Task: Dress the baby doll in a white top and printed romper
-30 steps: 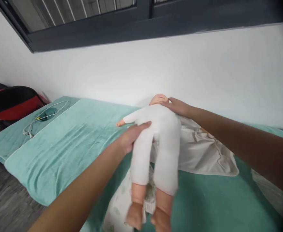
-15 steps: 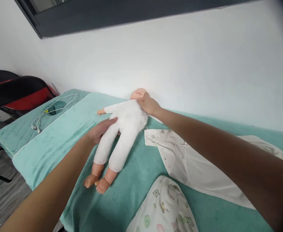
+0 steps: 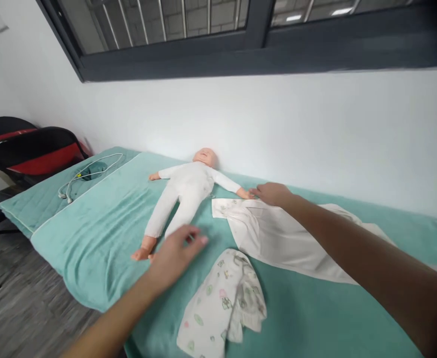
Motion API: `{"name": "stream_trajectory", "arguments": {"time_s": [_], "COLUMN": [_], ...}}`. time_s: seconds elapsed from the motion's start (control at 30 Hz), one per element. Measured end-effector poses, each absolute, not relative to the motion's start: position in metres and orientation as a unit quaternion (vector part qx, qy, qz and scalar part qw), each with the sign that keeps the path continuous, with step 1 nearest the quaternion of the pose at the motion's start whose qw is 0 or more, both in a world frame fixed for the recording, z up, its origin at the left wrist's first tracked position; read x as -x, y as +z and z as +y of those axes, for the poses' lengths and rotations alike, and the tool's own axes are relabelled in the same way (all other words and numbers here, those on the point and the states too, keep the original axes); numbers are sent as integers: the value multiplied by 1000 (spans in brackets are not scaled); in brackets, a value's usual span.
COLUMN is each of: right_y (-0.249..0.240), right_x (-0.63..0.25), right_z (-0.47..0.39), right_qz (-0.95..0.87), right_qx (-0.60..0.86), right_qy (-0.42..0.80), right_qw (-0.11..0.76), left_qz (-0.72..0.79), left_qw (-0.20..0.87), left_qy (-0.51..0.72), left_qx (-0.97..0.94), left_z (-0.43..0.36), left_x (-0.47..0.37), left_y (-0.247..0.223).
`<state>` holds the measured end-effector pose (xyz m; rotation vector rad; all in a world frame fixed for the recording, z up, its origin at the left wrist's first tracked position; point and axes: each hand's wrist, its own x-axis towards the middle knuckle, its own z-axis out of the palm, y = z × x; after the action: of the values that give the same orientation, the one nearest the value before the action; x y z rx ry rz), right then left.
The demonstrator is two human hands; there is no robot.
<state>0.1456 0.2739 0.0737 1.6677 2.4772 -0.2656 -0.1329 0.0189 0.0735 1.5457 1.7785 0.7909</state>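
Observation:
A baby doll (image 3: 190,181) with a white cloth body lies on its back, its head toward the wall and its arms spread out. My right hand (image 3: 273,193) is closed at the doll's outstretched hand (image 3: 245,193), fingertips meeting it. Above the doll's lower legs hovers my left hand (image 3: 179,253), holding nothing, thumb and fingers apart; it hides one foot. Beside the doll a white garment (image 3: 289,238) with a printed edge is laid out, partly under my right forearm. A crumpled white cloth piece (image 3: 218,303) with small animal prints sits nearer to me.
Everything lies on a bed with a teal cover (image 3: 102,214). A white cable (image 3: 69,186) is coiled on the bed's left end, by folding chairs (image 3: 39,151) in black and red. A white wall (image 3: 315,129) and a dark window frame (image 3: 166,62) run along the back.
My right hand has gone from the doll's neck to its hand, and that arm now stretches sideways. My left hand has left the doll's hip and come nearer. The view has tilted up.

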Motion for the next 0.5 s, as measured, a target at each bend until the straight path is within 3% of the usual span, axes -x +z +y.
{"name": "stream_trajectory", "arguments": {"time_s": [0.07, 0.2, 0.37, 0.5], "right_y": [75, 88, 134, 179], "right_x": [-173, -196, -200, -219], "right_z": [250, 194, 108, 39], "right_qz": [830, 864, 926, 953], "right_qx": [-541, -484, -364, -290], "right_qy": [-93, -78, -24, 52], "right_qw": [97, 114, 91, 63], "left_qz": [624, 547, 450, 403], "left_qw": [392, 380, 163, -3], "left_qy": [214, 178, 225, 193], "left_qx": [-641, -725, -849, -895], "left_z": [-7, -27, -21, -10], "left_x": [106, 65, 19, -14], "left_y": [67, 69, 102, 122]}}
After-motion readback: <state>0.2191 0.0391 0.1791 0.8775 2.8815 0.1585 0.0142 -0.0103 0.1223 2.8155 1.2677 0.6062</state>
